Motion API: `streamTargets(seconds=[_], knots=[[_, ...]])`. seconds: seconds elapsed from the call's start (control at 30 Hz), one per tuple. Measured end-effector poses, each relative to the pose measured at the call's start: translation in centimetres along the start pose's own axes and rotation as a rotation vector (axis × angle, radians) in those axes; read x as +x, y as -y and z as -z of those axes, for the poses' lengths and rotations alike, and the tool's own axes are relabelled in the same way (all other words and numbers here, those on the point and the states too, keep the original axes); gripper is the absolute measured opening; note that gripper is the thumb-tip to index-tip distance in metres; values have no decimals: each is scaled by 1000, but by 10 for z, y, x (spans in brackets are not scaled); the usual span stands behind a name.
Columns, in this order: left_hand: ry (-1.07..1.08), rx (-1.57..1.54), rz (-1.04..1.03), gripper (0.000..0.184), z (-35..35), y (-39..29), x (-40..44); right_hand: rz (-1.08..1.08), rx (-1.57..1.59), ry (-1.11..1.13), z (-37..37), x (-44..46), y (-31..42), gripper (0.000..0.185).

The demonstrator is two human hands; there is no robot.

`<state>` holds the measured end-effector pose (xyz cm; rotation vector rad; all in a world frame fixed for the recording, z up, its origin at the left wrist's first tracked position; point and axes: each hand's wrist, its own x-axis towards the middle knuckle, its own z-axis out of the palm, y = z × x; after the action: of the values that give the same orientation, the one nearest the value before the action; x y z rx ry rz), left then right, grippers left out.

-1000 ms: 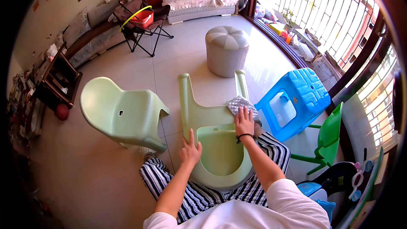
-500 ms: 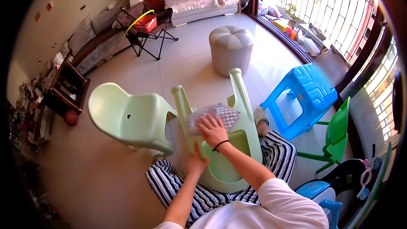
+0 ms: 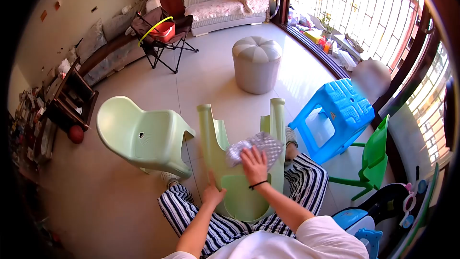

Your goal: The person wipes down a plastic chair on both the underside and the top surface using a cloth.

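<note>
Fingers (image 3: 255, 155) of your right hand (image 3: 257, 169) spread over the silvery cloth (image 3: 272, 147)

Right hand: fingers fanned out flat, palm down, on top of the cloth; a dark band (image 3: 258, 184) circles your wrist. Cloth looks quilted or bubbled, lying across the middle of the upturned pale green chair (image 3: 215, 157).

Left hand (image 3: 212, 193): at the chair's left edge, nearer you than the right hand, index finger stretched toward the far side. Cannot tell whether the other fingers close around the rim.

Chair position: between your knees, legs pointing to the far side, near end at your lap over the striped trousers (image 3: 306, 178).

Surroundings: a second pale green chair (image 3: 154, 133) stands upright just to the left. To the right, a blue stool (image 3: 346, 100); beyond it at the right, a bright green chair (image 3: 374, 156). Far side: a round pouf (image 3: 257, 69) near the middle; far left, a folding chair (image 3: 183, 25) bearing a red basket (image 3: 165, 32).
</note>
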<state>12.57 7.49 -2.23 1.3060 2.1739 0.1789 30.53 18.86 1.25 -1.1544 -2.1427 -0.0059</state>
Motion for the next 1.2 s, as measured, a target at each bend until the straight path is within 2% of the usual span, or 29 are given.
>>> streamTargets(seconds=[0.13,0.17,0.23,0.3,0.33,0.37,0.47,0.53,0.57,0.67,0.77,0.83,1.0,1.1,1.13,1.2], knots=[[14,2,32,105,4,-2,1,217,107,207,-21,-8,51,43],[-49,65,-45,99,-5,1,11,316,131,248,-35,-10,56,43],[-116,129,-121,94,9,-7,14,356,167,350,-37,1,62,43],[134,56,-20,86,46,-29,21,365,135,308,-50,20,47,43],[113,117,-80,88,61,-40,18,369,100,268,-46,33,38,43],[82,166,-175,88,45,-25,45,337,47,250,-42,41,28,41],[-18,198,-149,91,72,-55,42,160,65,225,-26,61,-5,37],[112,235,-22,97,103,-81,18,74,41,196,-10,64,-17,35],[111,233,-24,97,105,-82,15,62,60,155,-9,61,-18,34],[148,297,-41,102,99,-67,5,68,69,150,-12,49,11,35],[149,319,-68,102,75,-44,2,202,116,246,-26,39,54,33],[132,254,-11,102,74,-39,-4,264,123,262,-37,35,74,32],[127,258,-31,105,65,-25,-10,281,153,278,-26,29,65,31],[88,236,33,110,78,-43,-24,166,86,94,9,14,28,38],[97,210,49,109,80,-45,-25,89,47,114,27,11,14,40],[114,102,58,108,77,-46,-22,-72,39,15,40,-3,-14,38]])
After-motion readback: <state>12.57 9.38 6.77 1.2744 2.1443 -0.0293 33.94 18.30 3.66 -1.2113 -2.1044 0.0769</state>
